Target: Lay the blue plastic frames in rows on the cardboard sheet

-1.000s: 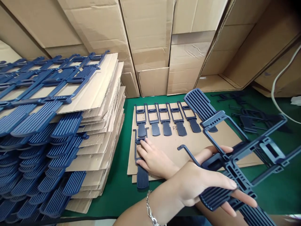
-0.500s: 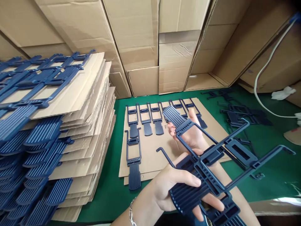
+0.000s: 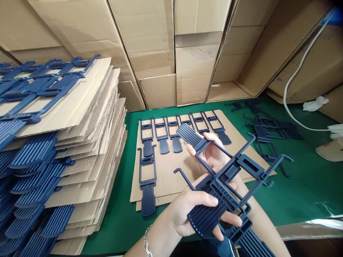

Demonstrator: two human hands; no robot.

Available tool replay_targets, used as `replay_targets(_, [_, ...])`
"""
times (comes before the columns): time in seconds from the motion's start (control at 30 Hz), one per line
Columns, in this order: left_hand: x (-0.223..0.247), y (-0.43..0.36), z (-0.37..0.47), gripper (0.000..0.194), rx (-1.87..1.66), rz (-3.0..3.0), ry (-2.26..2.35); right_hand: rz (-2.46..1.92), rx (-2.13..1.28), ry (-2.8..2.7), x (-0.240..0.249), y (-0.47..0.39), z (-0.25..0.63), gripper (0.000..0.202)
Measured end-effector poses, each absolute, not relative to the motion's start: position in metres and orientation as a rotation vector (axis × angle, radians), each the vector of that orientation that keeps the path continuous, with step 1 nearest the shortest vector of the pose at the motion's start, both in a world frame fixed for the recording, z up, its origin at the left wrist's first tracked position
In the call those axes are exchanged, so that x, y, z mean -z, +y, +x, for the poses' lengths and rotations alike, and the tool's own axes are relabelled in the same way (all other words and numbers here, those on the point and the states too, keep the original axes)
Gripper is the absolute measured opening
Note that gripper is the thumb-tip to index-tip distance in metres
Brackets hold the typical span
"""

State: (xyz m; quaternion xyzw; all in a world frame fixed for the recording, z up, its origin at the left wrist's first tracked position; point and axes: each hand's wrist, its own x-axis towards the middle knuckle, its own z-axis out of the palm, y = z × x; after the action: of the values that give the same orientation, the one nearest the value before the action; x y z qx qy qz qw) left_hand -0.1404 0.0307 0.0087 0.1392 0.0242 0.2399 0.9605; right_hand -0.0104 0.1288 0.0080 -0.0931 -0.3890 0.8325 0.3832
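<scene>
Several dark blue plastic frames with ribbed paddles are bunched in my hands. My left hand (image 3: 189, 210), a chain bracelet at its wrist, is closed around a ribbed paddle (image 3: 205, 217) and the parts by it. Behind it, my right hand (image 3: 213, 153) has its fingers round another frame, whose ribbed paddle (image 3: 189, 135) points up and left. Under my hands a cardboard sheet (image 3: 171, 175) bears a row of similar frames along its back edge, and one more frame (image 3: 148, 171) at its left side.
At the left stands a tall stack of cardboard sheets (image 3: 93, 117) layered with blue frames. Loose frames (image 3: 270, 128) lie on the green table (image 3: 302, 185) at the right. Cardboard boxes (image 3: 155, 39) line the back. A white cable (image 3: 288, 82) hangs at the right.
The view has shifted slightly. My right hand's fingers have closed in around the frame near its paddle, and the held frames have moved left relative to the table.
</scene>
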Motion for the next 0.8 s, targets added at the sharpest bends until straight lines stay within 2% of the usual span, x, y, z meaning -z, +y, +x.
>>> replay_targets(0.23, [-0.011, 0.029, -0.142, 0.053, -0.272, 0.388, 0.065, -0.333, -2.214, -0.792, -0.004, 0.141, -0.009, 0.03])
replay_targets(0.4, [-0.001, 0.016, -0.14, 0.071, -0.219, 0.531, 0.076, -0.399, -2.049, -0.763, -0.004, 0.14, -0.004, 0.027])
replay_targets(0.53, [0.011, 0.013, -0.141, 0.075, -0.162, 0.562, -0.05, -0.466, -1.985, -0.817, -0.008, 0.137, -0.002, 0.026])
replay_targets(0.63, [0.013, 0.014, -0.141, 0.075, -0.169, 0.572, -0.034, -0.663, -1.719, -0.702, -0.013, 0.137, -0.005, 0.034])
replay_targets(0.73, [0.013, 0.014, -0.141, 0.075, -0.181, 0.589, -0.058, -0.833, -1.302, -0.623, -0.021, 0.134, -0.014, 0.025])
replay_targets(0.8, [0.016, 0.016, -0.14, 0.075, -0.181, 0.587, -0.142, -0.856, -1.121, -0.695, -0.025, 0.127, -0.023, 0.029])
